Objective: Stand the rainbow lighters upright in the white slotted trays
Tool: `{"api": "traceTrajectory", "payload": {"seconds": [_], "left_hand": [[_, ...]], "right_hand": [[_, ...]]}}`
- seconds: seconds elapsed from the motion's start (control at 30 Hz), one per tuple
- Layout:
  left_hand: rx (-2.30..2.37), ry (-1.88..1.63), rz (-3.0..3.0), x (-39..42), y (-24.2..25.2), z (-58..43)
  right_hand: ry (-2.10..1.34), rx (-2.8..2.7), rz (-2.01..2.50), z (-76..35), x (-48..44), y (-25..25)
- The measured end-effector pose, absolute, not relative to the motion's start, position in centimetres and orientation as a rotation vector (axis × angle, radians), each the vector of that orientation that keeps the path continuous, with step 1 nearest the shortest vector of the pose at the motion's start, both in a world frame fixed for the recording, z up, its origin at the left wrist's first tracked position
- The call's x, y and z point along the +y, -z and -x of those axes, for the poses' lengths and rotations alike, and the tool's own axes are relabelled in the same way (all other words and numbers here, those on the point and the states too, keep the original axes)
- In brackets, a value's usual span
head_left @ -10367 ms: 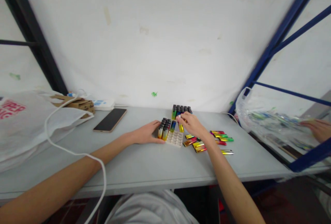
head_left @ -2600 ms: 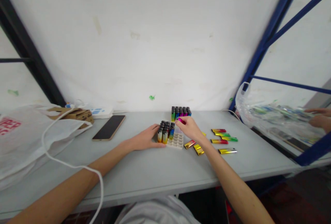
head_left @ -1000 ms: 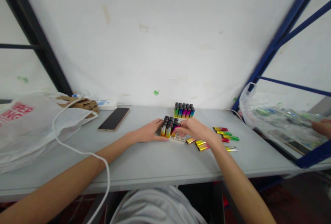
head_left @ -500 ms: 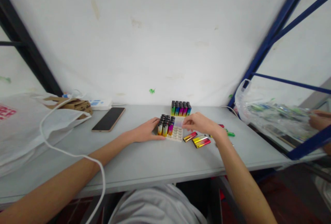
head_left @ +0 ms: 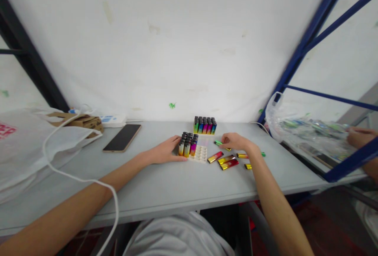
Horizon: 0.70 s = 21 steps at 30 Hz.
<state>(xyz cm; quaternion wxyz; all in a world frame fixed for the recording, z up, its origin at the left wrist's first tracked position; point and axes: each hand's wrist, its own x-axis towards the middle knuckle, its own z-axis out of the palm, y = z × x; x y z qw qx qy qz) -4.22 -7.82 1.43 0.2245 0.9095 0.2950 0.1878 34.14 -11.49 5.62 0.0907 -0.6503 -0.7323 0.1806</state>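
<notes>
A white tray (head_left: 201,154) with round sockets lies on the desk, its left part filled with upright lighters (head_left: 186,149) with black tops. Around the tray's left end, my left hand (head_left: 167,151) has its thumb along the front and its fingers behind, gripping it. To the right of the tray, my right hand (head_left: 236,141) has its fingers closed on a green-and-yellow lighter (head_left: 218,143), which they partly cover. Nearer to me lie loose lighters in red, yellow and gold, among them a red one (head_left: 215,157); my right forearm hides part of this group.
A block of upright multicoloured lighters (head_left: 204,126) stands near the wall. On the left are a phone (head_left: 122,138), a white plastic bag (head_left: 32,145), cardboard (head_left: 85,121) and a white cable (head_left: 79,178). Beyond the blue frame (head_left: 295,59), another person's hand (head_left: 362,138) is beside clear plastic bags.
My right hand has moved slightly right, away from the tray's far edge, to the green-and-yellow lighter. My left hand stays at the tray. The camera view has shifted slightly.
</notes>
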Motion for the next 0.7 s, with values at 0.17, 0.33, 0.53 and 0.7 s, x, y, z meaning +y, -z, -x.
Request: {"api": "traceTrajectory", "payload": {"seconds": [0.17,0.33,0.53,0.7], "left_hand": [[0.806,-0.524,-2.53,-7.7,-1.3,4.3],[0.775,-0.559,-2.542,-7.6,-1.1,4.5],[0.761,-0.568,-2.536,-7.4,-0.8,4.4],[0.77,-0.573,-2.527,-7.5,-0.9,4.4]], "right_hand": [[-0.726,-1.99,1.533,-33.8,-11.5,-5.4],[-0.976,-1.787,1.186,-31.3,-12.7,-6.6],[-1.071,-1.859,1.069,-27.9,-13.8,-8.1],[-1.184,-1.731,0.947,-25.8,-14.0,-8.2]]}}
